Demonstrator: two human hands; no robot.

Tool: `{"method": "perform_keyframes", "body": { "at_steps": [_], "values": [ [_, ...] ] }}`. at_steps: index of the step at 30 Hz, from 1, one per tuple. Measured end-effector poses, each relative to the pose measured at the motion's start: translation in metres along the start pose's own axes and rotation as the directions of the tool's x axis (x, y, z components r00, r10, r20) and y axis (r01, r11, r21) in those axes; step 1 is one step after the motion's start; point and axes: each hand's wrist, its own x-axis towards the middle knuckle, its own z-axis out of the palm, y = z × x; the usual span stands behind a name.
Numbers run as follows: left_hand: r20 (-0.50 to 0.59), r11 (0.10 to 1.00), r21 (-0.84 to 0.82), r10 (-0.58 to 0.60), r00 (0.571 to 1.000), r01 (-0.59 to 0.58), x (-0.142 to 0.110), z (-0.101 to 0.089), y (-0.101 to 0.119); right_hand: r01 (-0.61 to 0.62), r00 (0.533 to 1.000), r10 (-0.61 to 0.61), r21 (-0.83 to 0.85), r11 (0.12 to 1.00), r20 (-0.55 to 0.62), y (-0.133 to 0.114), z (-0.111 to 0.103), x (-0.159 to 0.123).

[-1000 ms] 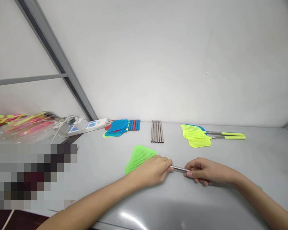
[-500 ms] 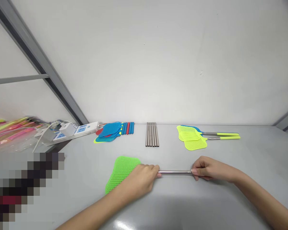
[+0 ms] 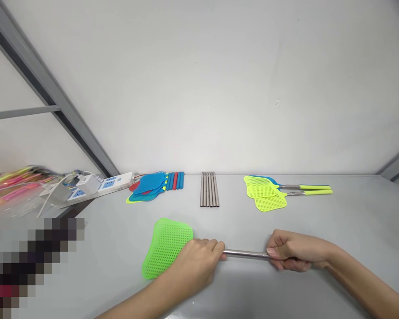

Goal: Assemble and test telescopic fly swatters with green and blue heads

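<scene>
Green fly swatter at near middle of counter, mesh head left, metal rod pointing right. Left hand: grip clamped around swatter's neck, just beside mesh head. Right hand: grip clamped on rod's right end, that end hidden by fingers. Beyond, at far middle, row of metal tubes. Far right, yellow swatters overlapping blue one. Far left, blue mesh heads near blue and red handles; power strip farther left.
</scene>
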Motion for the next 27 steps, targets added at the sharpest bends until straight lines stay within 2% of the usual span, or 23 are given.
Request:
{"method": "perform_keyframes", "body": {
  "at_steps": [4,10,18,27],
  "values": [
    [-0.034,0.999,0.030,0.019,0.999,-0.018,-0.001,0.003,0.004,-0.047,0.998,0.045,0.056,0.997,0.039,-0.001,0.004,0.003],
    [-0.037,1.000,0.020,0.022,0.999,-0.021,0.001,0.001,0.007,-0.067,0.997,0.066,0.042,0.997,0.027,0.000,0.003,0.002],
    [-0.025,0.998,-0.059,0.016,1.000,-0.017,0.008,-0.017,-0.006,0.045,0.999,-0.045,0.043,0.998,0.007,-0.003,0.000,0.002],
    [-0.032,0.991,-0.134,0.001,0.999,-0.005,0.010,-0.018,-0.014,0.087,0.996,-0.089,-0.055,0.995,-0.026,-0.006,-0.001,-0.002]
  ]
}}
